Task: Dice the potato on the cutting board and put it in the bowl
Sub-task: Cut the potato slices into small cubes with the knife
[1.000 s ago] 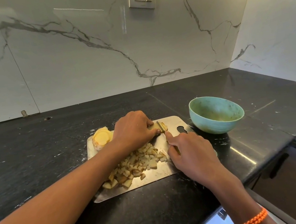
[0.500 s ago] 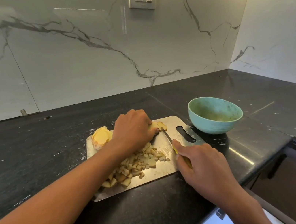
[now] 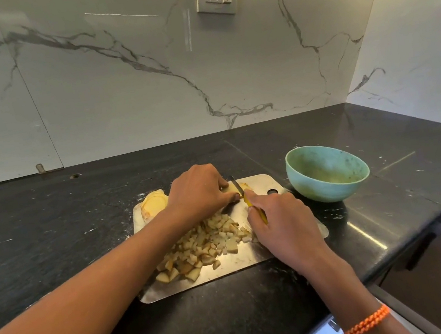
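Now mid-cut on the steel cutting board (image 3: 259,182), far end.
Left hand (image 3: 198,191) curled over potato piece (image 3: 244,186); right hand (image 3: 282,222) gripping knife (image 3: 238,188), blade pointing away; diced potato (image 3: 205,245) heaped nearer; bowl (image 3: 327,172) just right.

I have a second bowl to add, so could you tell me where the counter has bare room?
Bare counter lies left of the cutting board and behind it toward the wall. Between board and green bowl it is tight, with both hands working there.
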`<state>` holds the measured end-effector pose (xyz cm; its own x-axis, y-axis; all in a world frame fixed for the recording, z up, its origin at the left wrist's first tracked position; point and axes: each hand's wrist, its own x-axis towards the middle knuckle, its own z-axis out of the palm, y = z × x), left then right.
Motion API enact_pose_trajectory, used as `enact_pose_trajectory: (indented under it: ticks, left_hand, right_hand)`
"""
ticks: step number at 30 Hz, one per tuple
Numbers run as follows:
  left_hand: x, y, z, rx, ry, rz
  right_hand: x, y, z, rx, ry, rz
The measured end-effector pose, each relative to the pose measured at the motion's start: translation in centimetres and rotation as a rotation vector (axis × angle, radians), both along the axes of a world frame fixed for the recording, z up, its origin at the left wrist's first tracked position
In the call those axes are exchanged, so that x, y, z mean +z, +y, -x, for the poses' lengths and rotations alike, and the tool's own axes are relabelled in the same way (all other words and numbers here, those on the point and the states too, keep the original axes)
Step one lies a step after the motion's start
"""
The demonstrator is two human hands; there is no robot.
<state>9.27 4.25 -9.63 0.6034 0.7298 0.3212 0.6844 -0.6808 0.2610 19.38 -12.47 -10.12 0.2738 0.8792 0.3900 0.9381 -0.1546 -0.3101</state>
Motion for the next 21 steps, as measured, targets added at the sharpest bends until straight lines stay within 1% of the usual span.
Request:
enact_pose_trajectory:
  ticks: [6, 9, 16, 21]
  left_hand:
    - [0.1, -0.3, 0.2, 0.008, 0.0, -0.003]
    - [0.0, -0.6, 0.2, 0.022, 0.007, -0.02]
    - [-0.3, -0.5, 0.3, 0.012, -0.021, -0.03]
    - [-0.7, -0.4, 0.0, 0.028, -0.007, -0.057]
  right_hand:
    - [-0.1, 0.0, -0.1, 0.029, -0.063, 0.068]
    - [0.0, 0.1, -0.3, 0.039, -0.037, 0.105]
    - [-0.3, -2.1, -0.1, 0.063, -0.032, 0.083]
    - [-0.5, -3.8, -0.5, 0.067, -0.025, 0.067]
